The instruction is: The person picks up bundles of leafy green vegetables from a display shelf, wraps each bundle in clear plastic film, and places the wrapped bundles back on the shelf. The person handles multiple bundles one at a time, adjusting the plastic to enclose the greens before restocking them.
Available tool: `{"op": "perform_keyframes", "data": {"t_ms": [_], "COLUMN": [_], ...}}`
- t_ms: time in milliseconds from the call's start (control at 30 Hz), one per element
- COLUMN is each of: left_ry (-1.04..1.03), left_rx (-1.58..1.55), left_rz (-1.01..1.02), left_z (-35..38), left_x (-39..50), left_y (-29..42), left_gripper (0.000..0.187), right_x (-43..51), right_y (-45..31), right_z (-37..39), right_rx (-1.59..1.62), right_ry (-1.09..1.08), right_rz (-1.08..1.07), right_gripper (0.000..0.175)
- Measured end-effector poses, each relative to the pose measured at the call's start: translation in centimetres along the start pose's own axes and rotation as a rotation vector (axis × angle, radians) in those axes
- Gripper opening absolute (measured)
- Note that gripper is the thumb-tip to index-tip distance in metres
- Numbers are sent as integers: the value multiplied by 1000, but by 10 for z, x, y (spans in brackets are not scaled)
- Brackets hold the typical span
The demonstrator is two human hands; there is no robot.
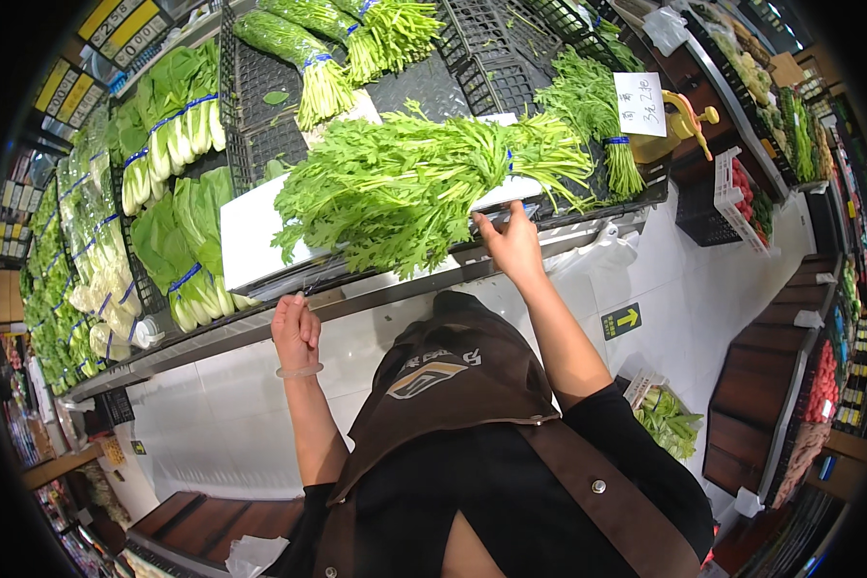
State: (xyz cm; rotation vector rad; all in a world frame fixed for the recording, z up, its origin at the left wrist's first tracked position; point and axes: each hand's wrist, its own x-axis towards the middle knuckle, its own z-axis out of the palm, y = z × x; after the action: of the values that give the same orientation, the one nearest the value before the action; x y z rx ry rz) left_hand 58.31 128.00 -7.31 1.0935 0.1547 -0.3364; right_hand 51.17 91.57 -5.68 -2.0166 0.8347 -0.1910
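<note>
A leafy bunch of chrysanthemum greens [404, 180], bound with blue tape, lies across a flat white board or box [249, 231] at the front of the produce stand. My left hand [298, 336] is just below the board's front left corner, its fingers curled together. Something thin and clear shows at those fingertips, too small to identify. At the front edge, under the bunch's stems, my right hand [514, 242] has thumb and forefinger spread against the edge. Whatever lies between them is mostly hidden. A second, upright bunch of greens [585, 94] stands to the right.
Black plastic crates [260, 144] hold taped celery-like bunches [325, 79] behind. Bok choy [180, 130] and wrapped vegetables [90, 217] fill the left. A handwritten sign [639, 105] stands before a yellow-topped bottle [661, 141]. A vegetable crate [654, 404] sits on the tiled floor [643, 274].
</note>
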Motion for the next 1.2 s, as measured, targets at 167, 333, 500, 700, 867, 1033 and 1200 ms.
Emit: {"op": "perform_keyframes", "data": {"t_ms": [167, 333, 500, 700, 867, 1033, 1200], "left_ry": [-6, -40, -25, -32, -37, -38, -37], "left_rx": [-15, -109, -175, -180, -201, -196, -193], "left_rz": [8, 8, -21, 0, -14, -32, -26], "left_z": [2, 4, 4, 3, 3, 3, 2], "left_x": [2, 7, 15, 22, 23, 23, 24], "left_y": [4, 10, 16, 20, 22, 23, 22], "left_gripper": [18, 18, 20, 20, 22, 22, 21], "right_x": [-5, -12, -9, -14, -20, -18, -18], "right_y": [-21, -40, -50, -61, -57, -55, -45], "right_z": [-2, 10, 19, 33, 40, 50, 53], "right_rx": [84, 391, 701, 1191, 1275, 1302, 1179], "right_ry": [-16, -272, -509, -348, -128, 69, 209], "right_rz": [61, 251, 382, 609, 543, 489, 406], "right_gripper": [53, 38, 29, 21, 13, 20, 20]}}
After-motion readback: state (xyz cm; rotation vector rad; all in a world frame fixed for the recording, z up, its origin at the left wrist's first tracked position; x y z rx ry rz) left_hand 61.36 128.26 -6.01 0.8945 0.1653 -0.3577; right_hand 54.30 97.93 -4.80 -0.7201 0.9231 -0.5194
